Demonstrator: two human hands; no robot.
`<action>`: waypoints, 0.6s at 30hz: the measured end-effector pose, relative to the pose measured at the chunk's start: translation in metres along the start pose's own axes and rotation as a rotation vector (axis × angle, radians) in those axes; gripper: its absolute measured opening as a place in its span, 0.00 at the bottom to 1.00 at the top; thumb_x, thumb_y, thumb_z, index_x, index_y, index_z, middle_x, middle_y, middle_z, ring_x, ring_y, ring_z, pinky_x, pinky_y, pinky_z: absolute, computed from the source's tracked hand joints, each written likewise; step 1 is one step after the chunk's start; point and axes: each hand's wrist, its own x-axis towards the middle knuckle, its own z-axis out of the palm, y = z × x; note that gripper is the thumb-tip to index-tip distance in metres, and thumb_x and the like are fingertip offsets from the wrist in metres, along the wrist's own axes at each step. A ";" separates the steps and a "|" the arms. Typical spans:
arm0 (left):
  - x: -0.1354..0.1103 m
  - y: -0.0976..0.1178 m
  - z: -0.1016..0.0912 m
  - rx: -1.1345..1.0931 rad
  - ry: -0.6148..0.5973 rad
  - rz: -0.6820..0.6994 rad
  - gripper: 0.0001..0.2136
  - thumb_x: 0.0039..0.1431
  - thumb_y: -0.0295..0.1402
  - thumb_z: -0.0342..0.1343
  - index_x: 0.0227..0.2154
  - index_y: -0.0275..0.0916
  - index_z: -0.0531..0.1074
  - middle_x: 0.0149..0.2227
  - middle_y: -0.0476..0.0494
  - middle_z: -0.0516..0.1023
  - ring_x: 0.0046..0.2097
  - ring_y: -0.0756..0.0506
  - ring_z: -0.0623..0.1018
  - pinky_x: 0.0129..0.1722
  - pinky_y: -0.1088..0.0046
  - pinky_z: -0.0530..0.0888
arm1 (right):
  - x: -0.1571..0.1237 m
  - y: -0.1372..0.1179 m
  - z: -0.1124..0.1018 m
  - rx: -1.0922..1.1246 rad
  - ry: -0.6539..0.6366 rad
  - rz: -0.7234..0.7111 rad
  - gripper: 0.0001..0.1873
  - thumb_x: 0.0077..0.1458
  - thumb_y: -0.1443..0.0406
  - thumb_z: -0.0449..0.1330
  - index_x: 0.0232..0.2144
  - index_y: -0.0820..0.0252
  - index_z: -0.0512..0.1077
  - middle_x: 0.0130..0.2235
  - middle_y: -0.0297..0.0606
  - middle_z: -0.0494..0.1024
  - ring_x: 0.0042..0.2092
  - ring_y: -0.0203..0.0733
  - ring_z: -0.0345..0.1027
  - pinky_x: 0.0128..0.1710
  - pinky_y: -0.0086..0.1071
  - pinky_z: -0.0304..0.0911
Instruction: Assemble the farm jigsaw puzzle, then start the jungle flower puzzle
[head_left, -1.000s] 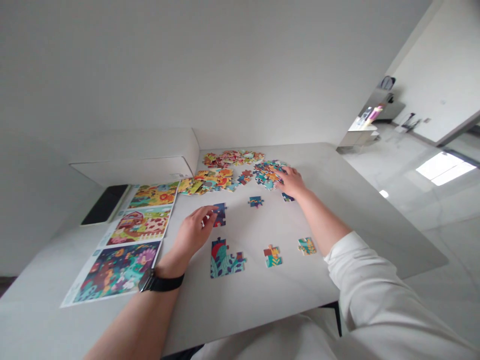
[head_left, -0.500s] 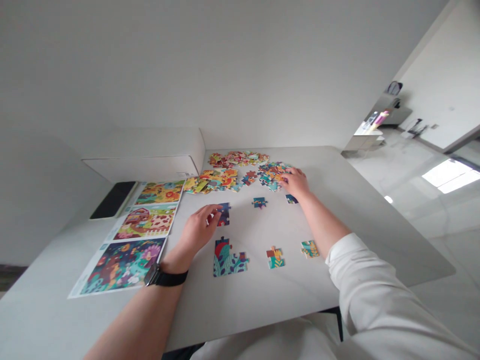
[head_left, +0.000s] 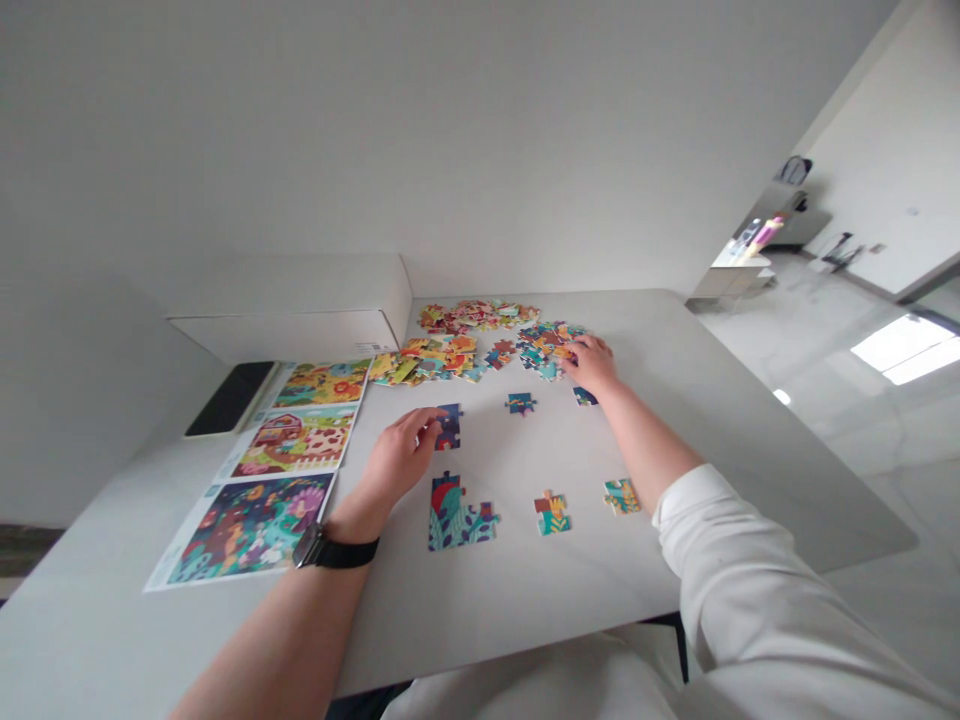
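Note:
My left hand [head_left: 401, 450], fingers loosely curled and apart, rests with its fingertips at the left edge of a dark blue joined puzzle section [head_left: 450, 427]. My right hand [head_left: 592, 367] reaches to the right side of a pile of blue and orange puzzle pieces [head_left: 541, 345]. Its thumb and fingertips close on an orange puzzle piece [head_left: 562, 352] there. Nearer to me lies a joined corner section [head_left: 459, 522] with teal leaves and a red shape. Single pieces lie apart: a dark blue one [head_left: 520, 404], a brown-and-teal one [head_left: 553, 513], a teal-and-yellow one [head_left: 621, 497].
A sheet with three printed pictures [head_left: 292, 440] lies at the left beside a black phone [head_left: 229, 398]. Behind them stands a white box [head_left: 300, 335]. A yellow pile [head_left: 431, 360] and a red-pink pile [head_left: 478, 316] of pieces lie near the wall.
Both hands stay almost where they were. The right fingertips shift slightly at the pile, and the whole view moves a little.

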 end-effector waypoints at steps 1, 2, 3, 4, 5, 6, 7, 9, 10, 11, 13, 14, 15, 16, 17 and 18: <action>0.000 -0.001 0.000 -0.002 0.001 0.004 0.15 0.71 0.37 0.48 0.49 0.42 0.79 0.47 0.40 0.85 0.47 0.40 0.83 0.51 0.64 0.79 | 0.000 0.000 -0.001 0.005 0.001 -0.011 0.18 0.65 0.59 0.62 0.55 0.54 0.81 0.64 0.48 0.75 0.65 0.59 0.64 0.67 0.50 0.58; 0.000 -0.001 0.001 -0.005 0.002 0.007 0.15 0.71 0.37 0.48 0.49 0.42 0.79 0.47 0.40 0.85 0.48 0.40 0.83 0.52 0.63 0.79 | 0.001 -0.001 -0.002 0.009 -0.001 -0.028 0.17 0.66 0.60 0.62 0.53 0.54 0.82 0.63 0.47 0.76 0.64 0.58 0.65 0.67 0.49 0.57; 0.000 -0.001 0.001 -0.009 0.001 0.008 0.15 0.72 0.37 0.48 0.49 0.42 0.79 0.47 0.40 0.85 0.48 0.40 0.84 0.52 0.64 0.79 | 0.001 -0.001 -0.003 0.012 -0.007 -0.047 0.15 0.66 0.61 0.60 0.51 0.55 0.83 0.61 0.47 0.78 0.63 0.57 0.66 0.67 0.49 0.57; 0.000 -0.002 0.001 -0.010 -0.001 0.009 0.15 0.72 0.37 0.48 0.50 0.42 0.79 0.47 0.40 0.85 0.48 0.40 0.84 0.52 0.64 0.78 | 0.001 -0.001 -0.004 0.016 -0.016 -0.067 0.15 0.67 0.62 0.59 0.50 0.55 0.83 0.60 0.46 0.79 0.62 0.55 0.67 0.67 0.48 0.57; 0.000 -0.002 0.001 -0.011 -0.003 0.010 0.15 0.72 0.36 0.48 0.50 0.42 0.79 0.47 0.40 0.85 0.48 0.40 0.84 0.52 0.64 0.78 | 0.001 -0.001 -0.004 0.019 -0.021 -0.086 0.15 0.68 0.62 0.58 0.49 0.55 0.83 0.59 0.45 0.80 0.62 0.55 0.68 0.67 0.47 0.56; 0.000 -0.001 0.000 -0.011 -0.005 0.010 0.15 0.72 0.36 0.48 0.50 0.42 0.79 0.47 0.40 0.85 0.48 0.40 0.84 0.52 0.64 0.78 | 0.001 -0.001 -0.004 0.024 -0.023 -0.103 0.15 0.68 0.62 0.58 0.50 0.55 0.82 0.59 0.45 0.81 0.62 0.54 0.68 0.67 0.47 0.55; 0.000 -0.001 0.000 -0.011 -0.005 0.009 0.15 0.72 0.36 0.48 0.50 0.41 0.79 0.47 0.40 0.85 0.48 0.40 0.84 0.52 0.64 0.78 | 0.001 -0.001 -0.003 0.028 -0.021 -0.118 0.16 0.68 0.62 0.58 0.52 0.56 0.81 0.60 0.45 0.80 0.62 0.54 0.68 0.68 0.47 0.55; 0.000 0.000 0.000 -0.011 -0.005 0.008 0.15 0.72 0.36 0.48 0.49 0.41 0.79 0.47 0.40 0.85 0.48 0.40 0.84 0.52 0.64 0.78 | 0.001 -0.001 -0.002 0.034 -0.021 -0.138 0.18 0.68 0.61 0.59 0.57 0.56 0.79 0.64 0.45 0.78 0.65 0.54 0.66 0.69 0.47 0.53; 0.000 0.001 0.000 -0.012 -0.007 0.007 0.15 0.72 0.36 0.48 0.49 0.41 0.79 0.47 0.40 0.85 0.47 0.40 0.84 0.52 0.64 0.78 | 0.001 -0.001 -0.002 0.032 -0.026 -0.143 0.20 0.68 0.61 0.59 0.58 0.57 0.78 0.65 0.45 0.77 0.66 0.54 0.65 0.69 0.47 0.53; 0.000 0.001 0.000 -0.012 -0.010 0.005 0.15 0.72 0.36 0.48 0.49 0.41 0.79 0.47 0.40 0.85 0.47 0.40 0.84 0.52 0.64 0.78 | 0.001 -0.001 -0.002 0.027 -0.036 -0.142 0.20 0.68 0.62 0.59 0.59 0.57 0.77 0.65 0.46 0.77 0.67 0.55 0.65 0.69 0.47 0.53; 0.000 0.001 0.001 -0.011 -0.015 0.004 0.15 0.72 0.36 0.47 0.49 0.41 0.79 0.47 0.40 0.85 0.47 0.40 0.84 0.51 0.64 0.78 | 0.001 -0.002 -0.002 0.012 -0.052 -0.136 0.20 0.68 0.62 0.59 0.59 0.58 0.77 0.63 0.47 0.78 0.66 0.55 0.66 0.69 0.47 0.53; 0.000 0.001 0.001 -0.010 -0.015 0.004 0.16 0.72 0.36 0.47 0.49 0.41 0.79 0.47 0.40 0.85 0.47 0.40 0.84 0.50 0.64 0.78 | 0.001 -0.003 -0.003 0.004 -0.051 -0.133 0.20 0.68 0.62 0.59 0.59 0.58 0.78 0.62 0.48 0.79 0.65 0.55 0.66 0.68 0.47 0.53; 0.000 0.001 0.001 -0.010 -0.015 0.004 0.16 0.72 0.36 0.47 0.49 0.41 0.79 0.46 0.40 0.85 0.47 0.41 0.84 0.50 0.65 0.78 | 0.001 -0.004 -0.003 -0.001 -0.045 -0.133 0.19 0.68 0.62 0.59 0.58 0.58 0.78 0.62 0.47 0.80 0.64 0.55 0.67 0.68 0.47 0.54; 0.000 0.001 0.001 -0.010 -0.014 0.006 0.16 0.72 0.36 0.47 0.49 0.41 0.79 0.46 0.40 0.85 0.46 0.41 0.84 0.50 0.65 0.78 | 0.001 -0.004 -0.003 -0.004 -0.036 -0.136 0.19 0.68 0.62 0.60 0.57 0.58 0.79 0.61 0.47 0.80 0.63 0.55 0.68 0.68 0.47 0.54; 0.000 0.001 0.001 -0.010 -0.012 0.007 0.16 0.72 0.35 0.47 0.49 0.41 0.79 0.45 0.40 0.85 0.46 0.41 0.84 0.50 0.65 0.78 | 0.000 -0.005 -0.004 -0.004 -0.026 -0.141 0.18 0.68 0.62 0.60 0.56 0.58 0.79 0.61 0.47 0.80 0.63 0.55 0.68 0.68 0.47 0.54; 0.000 0.001 0.001 -0.010 -0.012 0.009 0.16 0.72 0.35 0.47 0.49 0.41 0.80 0.45 0.40 0.85 0.46 0.41 0.84 0.50 0.65 0.78 | 0.000 -0.005 -0.003 -0.001 -0.017 -0.149 0.17 0.68 0.62 0.60 0.56 0.57 0.80 0.60 0.46 0.80 0.62 0.55 0.68 0.68 0.46 0.54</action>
